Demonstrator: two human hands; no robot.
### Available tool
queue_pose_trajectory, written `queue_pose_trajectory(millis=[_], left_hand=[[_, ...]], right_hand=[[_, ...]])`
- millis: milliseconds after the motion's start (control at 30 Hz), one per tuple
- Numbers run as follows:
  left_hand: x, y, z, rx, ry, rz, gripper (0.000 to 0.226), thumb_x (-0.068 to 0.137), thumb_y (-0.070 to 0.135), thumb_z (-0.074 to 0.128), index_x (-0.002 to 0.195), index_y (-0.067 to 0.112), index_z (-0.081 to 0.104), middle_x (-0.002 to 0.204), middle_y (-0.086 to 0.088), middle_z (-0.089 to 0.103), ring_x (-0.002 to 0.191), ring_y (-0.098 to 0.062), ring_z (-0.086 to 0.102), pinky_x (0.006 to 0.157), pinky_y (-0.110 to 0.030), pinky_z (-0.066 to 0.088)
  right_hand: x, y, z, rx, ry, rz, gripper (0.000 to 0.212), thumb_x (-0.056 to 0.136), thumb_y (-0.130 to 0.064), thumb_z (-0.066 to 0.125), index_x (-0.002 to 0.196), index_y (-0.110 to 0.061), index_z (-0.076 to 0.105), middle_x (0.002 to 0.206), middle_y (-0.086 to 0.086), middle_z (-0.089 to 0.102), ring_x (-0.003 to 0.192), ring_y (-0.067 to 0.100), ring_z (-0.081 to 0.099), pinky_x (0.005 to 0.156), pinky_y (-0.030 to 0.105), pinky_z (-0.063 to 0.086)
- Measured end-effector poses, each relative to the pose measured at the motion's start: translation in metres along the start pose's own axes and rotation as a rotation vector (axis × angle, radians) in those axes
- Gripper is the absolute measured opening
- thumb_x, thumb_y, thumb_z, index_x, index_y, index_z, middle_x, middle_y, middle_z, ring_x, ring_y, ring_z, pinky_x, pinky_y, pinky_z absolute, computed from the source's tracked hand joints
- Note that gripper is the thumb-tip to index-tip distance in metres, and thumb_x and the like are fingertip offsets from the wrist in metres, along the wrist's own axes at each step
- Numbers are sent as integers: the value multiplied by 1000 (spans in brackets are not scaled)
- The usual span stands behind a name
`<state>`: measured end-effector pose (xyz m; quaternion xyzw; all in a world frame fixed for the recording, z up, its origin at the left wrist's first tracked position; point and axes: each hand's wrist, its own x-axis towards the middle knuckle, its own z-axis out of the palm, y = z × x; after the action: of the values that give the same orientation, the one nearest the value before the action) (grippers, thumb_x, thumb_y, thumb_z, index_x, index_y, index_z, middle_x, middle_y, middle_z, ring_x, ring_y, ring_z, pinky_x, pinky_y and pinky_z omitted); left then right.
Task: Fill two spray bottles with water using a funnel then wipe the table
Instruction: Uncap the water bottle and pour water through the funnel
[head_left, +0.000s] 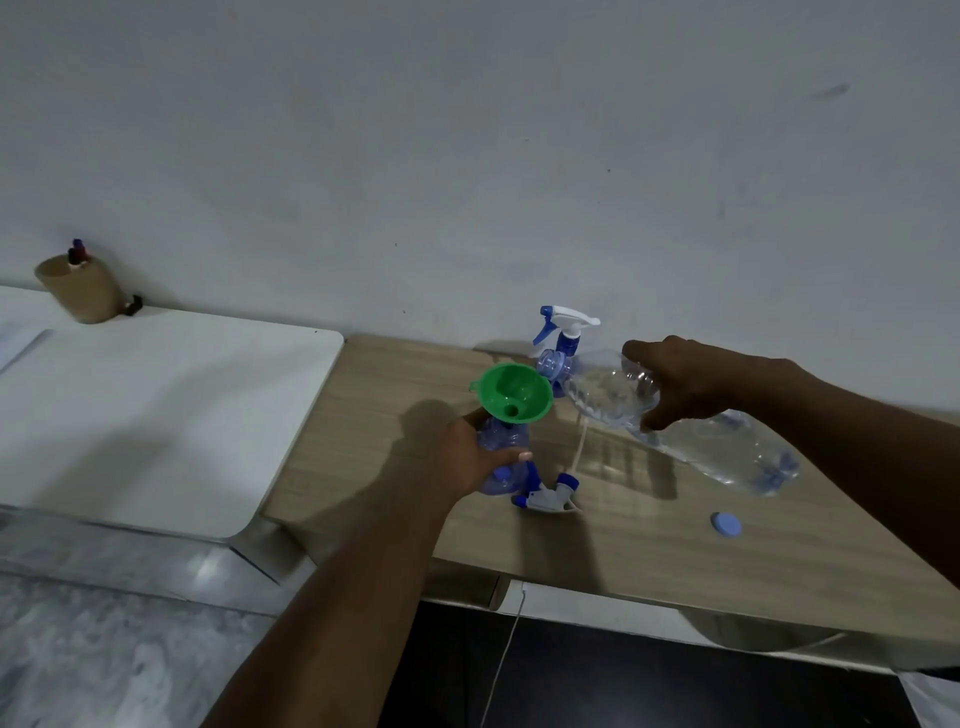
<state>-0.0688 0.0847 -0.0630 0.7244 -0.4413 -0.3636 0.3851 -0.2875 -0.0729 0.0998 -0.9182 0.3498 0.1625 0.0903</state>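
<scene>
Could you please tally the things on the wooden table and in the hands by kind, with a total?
Spray bottles: 2, one under the funnel, one behind with its trigger head on
Loose trigger heads: 1
Funnels: 1
Water bottles: 1
Bottle caps: 1
Total: 6

The lower body of the second spray bottle (558, 343) is hidden behind the tilted water bottle (675, 426), so its fill level cannot be told. Much of the near spray bottle (501, 457) is covered by the left hand (467, 457) and the green funnel (511, 397). The water bottle's middle is masked by the right hand (696, 382). Whether water is leaving its mouth cannot be made out. The items in the brown cup (78, 291) are too small to identify. The wooden table (649, 545) is cut off at the right edge.
</scene>
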Motion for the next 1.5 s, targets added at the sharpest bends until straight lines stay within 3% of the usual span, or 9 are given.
queue_pose_trajectory(millis=[200, 333, 533, 700, 800, 967, 1200, 1333, 1500], left_hand=[[-1, 1, 1, -20, 13, 4, 61, 71, 29, 91, 125, 20, 64, 105, 13, 65, 96, -6, 61, 71, -7, 40], [1, -2, 1, -5, 21, 19, 60, 69, 36, 91, 122, 23, 65, 106, 11, 70, 101, -11, 66, 85, -22, 50], [2, -2, 2, -2, 30, 16, 62, 68, 39, 91, 122, 24, 65, 109, 8, 73, 101, -12, 67, 91, -31, 54], [-1, 2, 0, -6, 15, 4, 56, 70, 34, 91, 119, 25, 64, 98, 15, 66, 91, -4, 62, 74, -10, 44], [-1, 1, 0, -6, 15, 7, 56, 71, 35, 91, 119, 25, 64, 98, 14, 68, 93, -6, 64, 79, -18, 47], [0, 2, 1, -6, 16, -12, 63, 69, 37, 91, 124, 23, 64, 103, 12, 68, 100, -11, 65, 89, -27, 50], [-1, 3, 0, 4, 24, -9, 59, 70, 33, 91, 121, 22, 64, 97, 15, 65, 89, -2, 62, 79, -19, 47], [1, 1, 0, 16, 26, -19, 61, 67, 38, 92, 120, 26, 66, 103, 13, 70, 100, -11, 66, 93, -33, 53], [-2, 4, -1, 3, 18, -6, 63, 71, 34, 90, 127, 22, 63, 104, 14, 64, 97, -6, 59, 84, -23, 43]], right_hand=[[-3, -6, -5, -33, -34, -2, 55, 70, -32, 85, 99, -25, 39, 82, -10, 48, 84, 19, 49, 58, 26, 34], [-5, -6, -9, -28, -50, 7, 56, 70, -29, 86, 99, -24, 38, 81, -10, 46, 81, 17, 48, 55, 22, 32], [-5, -4, -9, -64, -77, 30, 58, 70, -31, 86, 101, -26, 37, 83, -9, 43, 77, 13, 45, 56, 23, 32], [-3, -3, -9, -120, -91, 48, 58, 68, -33, 86, 101, -25, 38, 84, -7, 43, 76, 15, 48, 60, 28, 38], [-2, -3, -9, -146, -95, 50, 59, 68, -33, 86, 102, -24, 39, 85, -7, 43, 81, 21, 51, 65, 31, 43], [-1, -3, -10, -157, -96, 60, 59, 69, -33, 85, 103, -24, 38, 84, -7, 42, 75, 15, 48, 60, 29, 38], [-1, -5, -11, -199, -101, 53, 57, 70, -33, 84, 101, -25, 37, 85, -7, 40, 83, 21, 51, 63, 30, 42], [0, -9, -12, -221, -99, 49, 57, 71, -33, 83, 102, -24, 36, 84, -8, 39, 83, 21, 50, 63, 30, 40], [0, -10, -13, -204, -110, 52, 58, 72, -33, 83, 106, -24, 38, 85, -9, 39, 85, 20, 50, 60, 28, 37]])
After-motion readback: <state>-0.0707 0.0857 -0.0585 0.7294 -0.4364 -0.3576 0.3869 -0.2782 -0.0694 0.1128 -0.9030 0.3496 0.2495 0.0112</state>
